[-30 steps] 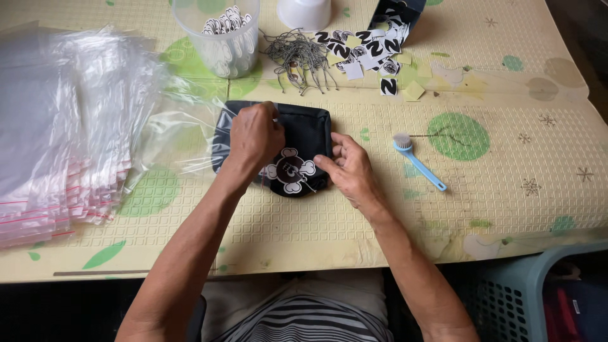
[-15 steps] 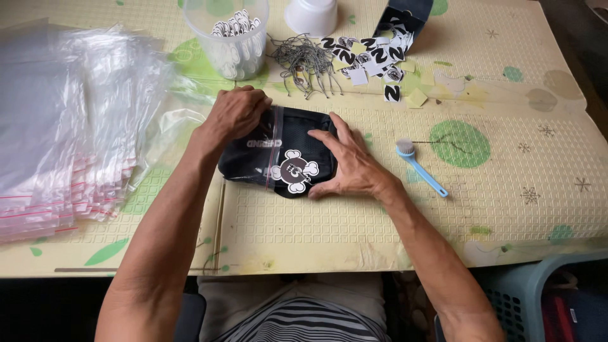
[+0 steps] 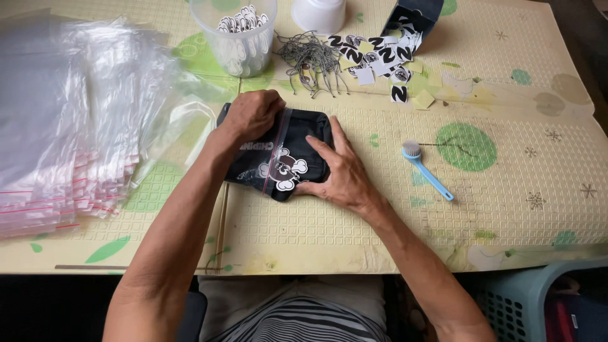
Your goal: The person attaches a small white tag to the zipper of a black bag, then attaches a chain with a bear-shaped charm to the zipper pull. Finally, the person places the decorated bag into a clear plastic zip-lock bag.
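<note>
Lying in the middle of the yellow mat [image 3: 392,240] is a dark folded garment [image 3: 278,158] with a white print, already inside a clear zip bag with a red line, and both hands are on it. The left hand [image 3: 253,114] presses on its upper left corner with the fingers curled together over the bag edge; I cannot tell if they pinch it. The right hand [image 3: 339,168] lies flat on the right half of the garment, fingers stretched and a little apart, the palm on the lower right edge.

Left of the garment there is a big pile of empty clear bags [image 3: 63,114] with red strips. Above the garment stands a clear plastic cup [image 3: 237,41], filled with small black and white tags. Right of this cup is a white cup [image 3: 320,14] turned upside down, and under it a heap of thin grey strings [image 3: 310,60]. Further right above the garment a dark box [image 3: 411,16] lies tipped, with black and white labels [image 3: 380,54] spilling from it on the mat. Right of the garment is a small blue brush [image 3: 425,170]. A grey-blue basket [image 3: 538,304] stands below the mat's lower right corner
</note>
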